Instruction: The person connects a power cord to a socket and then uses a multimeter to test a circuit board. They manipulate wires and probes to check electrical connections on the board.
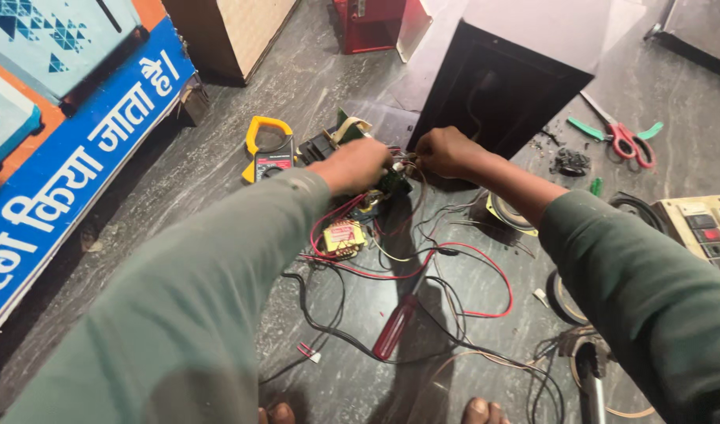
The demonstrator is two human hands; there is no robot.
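My left hand (358, 163) grips a small green circuit board (394, 184) with wires hanging from it, held above the floor. Just to the right of the board, my right hand (446, 151) pinches thin wires (408, 159) at the board's top edge. Both hands sit in front of a black speaker cabinet (501, 94). Below the hands lies a small transformer (344, 236) among red, black and yellow wires (423, 275). A red-handled screwdriver (396, 326) lies on the floor nearer to me.
A yellow clamp meter (266, 148) lies left of the hands. Scissors (623, 137) with red and green handles lie at the right, near a beige switch board (705, 228). A loose speaker cone (511, 212), tape rolls (566, 298) and a blue signboard (77, 165) surround the spot.
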